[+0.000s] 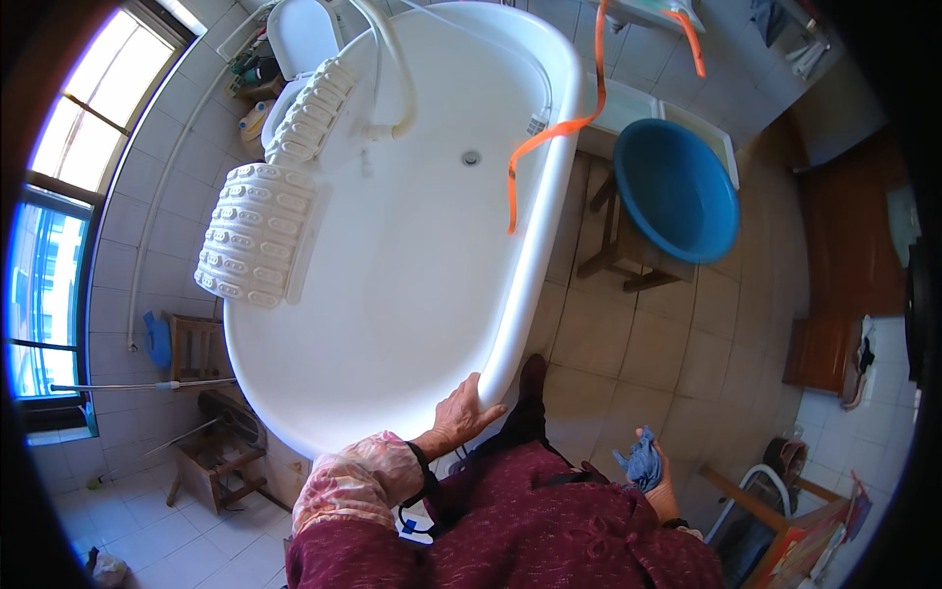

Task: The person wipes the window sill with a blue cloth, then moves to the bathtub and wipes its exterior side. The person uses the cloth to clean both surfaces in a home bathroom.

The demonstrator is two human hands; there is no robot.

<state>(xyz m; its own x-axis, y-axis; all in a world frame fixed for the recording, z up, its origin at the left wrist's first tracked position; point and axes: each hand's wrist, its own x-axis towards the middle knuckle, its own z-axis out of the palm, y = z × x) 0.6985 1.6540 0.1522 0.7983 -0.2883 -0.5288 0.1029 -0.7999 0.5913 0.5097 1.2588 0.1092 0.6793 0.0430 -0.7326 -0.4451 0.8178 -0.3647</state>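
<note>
My left hand (461, 412) rests on the rim of a white bathtub (368, 294), with its fingers over the edge. A crumpled blue-grey cloth (643, 465) is held in my right hand (664, 489), out to my side above the tiled floor. Two white textured mats (254, 232) hang over the tub's left rim. A pale hose (405, 96) reaches down into the tub near its far end. Across the tub's right rim lies an orange strap (563, 129). The drain (471, 157) shows in the tub floor.
A blue basin (677, 191) sits on a wooden stool (625, 254) to the right of the tub. At the lower left stand a wooden stool (217, 471) and a metal pole (147, 386). A wooden chair frame (765, 508) is at the lower right.
</note>
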